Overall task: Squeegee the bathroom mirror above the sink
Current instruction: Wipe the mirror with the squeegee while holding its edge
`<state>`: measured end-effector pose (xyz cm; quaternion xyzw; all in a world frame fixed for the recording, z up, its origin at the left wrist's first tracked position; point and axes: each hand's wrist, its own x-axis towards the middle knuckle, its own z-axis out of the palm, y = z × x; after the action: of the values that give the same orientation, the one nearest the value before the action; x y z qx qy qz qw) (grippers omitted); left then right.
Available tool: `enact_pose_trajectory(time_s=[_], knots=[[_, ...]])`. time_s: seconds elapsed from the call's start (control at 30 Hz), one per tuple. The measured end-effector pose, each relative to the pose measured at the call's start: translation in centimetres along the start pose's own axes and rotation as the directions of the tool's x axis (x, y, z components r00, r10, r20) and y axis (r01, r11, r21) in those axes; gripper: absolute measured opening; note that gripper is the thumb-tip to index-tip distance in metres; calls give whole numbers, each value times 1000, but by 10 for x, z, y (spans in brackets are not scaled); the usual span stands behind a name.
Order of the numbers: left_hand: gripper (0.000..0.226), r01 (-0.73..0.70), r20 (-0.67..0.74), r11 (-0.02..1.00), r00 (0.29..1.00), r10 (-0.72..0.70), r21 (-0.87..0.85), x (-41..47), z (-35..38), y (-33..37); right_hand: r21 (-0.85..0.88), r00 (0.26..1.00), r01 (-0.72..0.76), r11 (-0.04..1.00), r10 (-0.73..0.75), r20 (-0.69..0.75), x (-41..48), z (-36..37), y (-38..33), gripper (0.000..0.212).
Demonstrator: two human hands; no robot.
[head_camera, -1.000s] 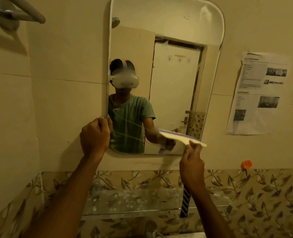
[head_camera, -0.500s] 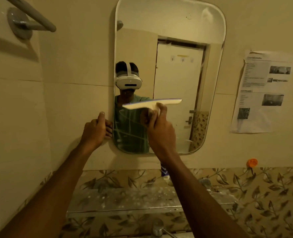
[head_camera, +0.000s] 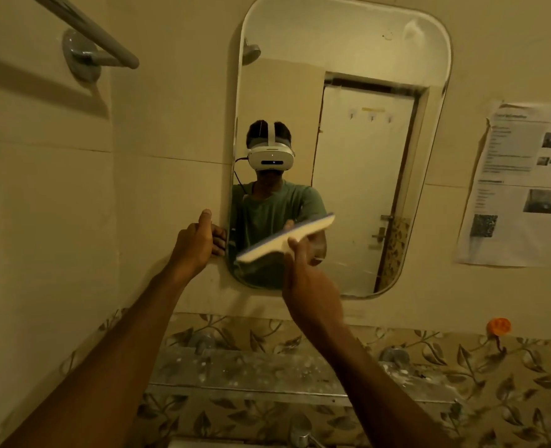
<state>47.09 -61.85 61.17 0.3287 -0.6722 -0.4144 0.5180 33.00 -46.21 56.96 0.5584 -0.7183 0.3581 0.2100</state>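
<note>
While your L hand (head_camera: 196, 240) grips the left edge of the mirror (head_camera: 348, 43) just above its lower-left corner, thumb up and fingers curled round the rim, your R hand (head_camera: 303, 263) is closed round the handle of the squeegee (head_camera: 287, 236), which is in front of the glass's lower-left part.

What's changed: half a sec ago the blade lay approx. level at mid-height, left of centre. It's now lower and tilted, with the left end dipping toward the lower-left corner and the right end raised. A sec ago it was over at the lower-right edge, so you've crossed the glass and come down again. The L hand hasn't left its edge.

Reading for the task: this looks like a downward pull nearing the bottom edge on the left side. The tilt prob. means the blade isn't flat across its width, so it could leave a streak. Can't tell whether the rubber is touching the glass, nor how much of the top and right side is done. The shelf (head_camera: 251, 367) sits below the mirror's bottom edge.
</note>
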Motion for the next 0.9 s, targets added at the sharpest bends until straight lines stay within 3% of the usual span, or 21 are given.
enact_pose_trajectory(time_s=[0.13,0.4,0.53,0.63,0.73,0.9], knots=[[70,3,5,999,1000,-3,32,-2,0,2,0,989,74,997,-74,-131,49,-15,-17,46],[66,6,-30,999,1000,-5,50,-4,1,5,-271,962,207,940,-145,231,-9,4,30,56],[59,-10,-40,998,999,12,62,-7,3,2,-286,956,231,930,-162,246,-11,2,41,53],[54,-26,-75,997,997,32,73,-10,5,2,-248,909,381,891,-313,275,3,3,16,51],[49,-48,-124,990,990,65,136,-13,10,5,-323,848,517,793,-424,318,19,12,1,55],[50,-62,-183,969,977,107,239,-17,16,3,-343,826,535,772,-394,403,17,0,42,54]])
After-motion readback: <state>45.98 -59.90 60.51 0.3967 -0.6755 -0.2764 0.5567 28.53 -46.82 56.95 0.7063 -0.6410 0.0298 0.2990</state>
